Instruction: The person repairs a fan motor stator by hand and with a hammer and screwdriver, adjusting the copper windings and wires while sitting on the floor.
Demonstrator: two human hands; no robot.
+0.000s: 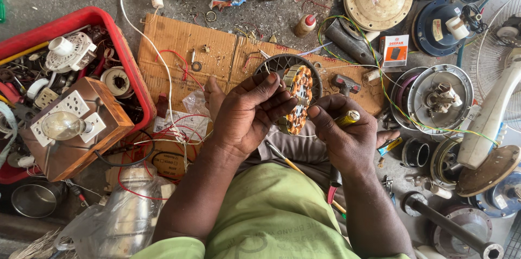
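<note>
While both hands meet above the lap, the left hand (247,112) curls its fingers around the rim of a round fan stator (297,99), a ring of glossy copper windings on pale segments held on edge between the 2 hands. Against the stator's right side, the right hand (344,137) presses its thumb and closes its other fingers tight around a slim yellow-handled tool (347,118), whose cylindrical grip pokes out above the knuckles. Behind the stator lies a dark circular wire guard (277,64) on a creased sheet of brown cardboard (179,42), strewn with loose red and white wires. To the left, a wooden switch box (81,129) carrying a clear glass bulb (62,125) leans on a red plastic crate (81,20) full of parts. To the right, a shiny metal motor housing (439,93) sits among other rounded casings on the gritty concrete floor. A small glue bottle (305,26) with a red cap stands beyond the cardboard.
</note>
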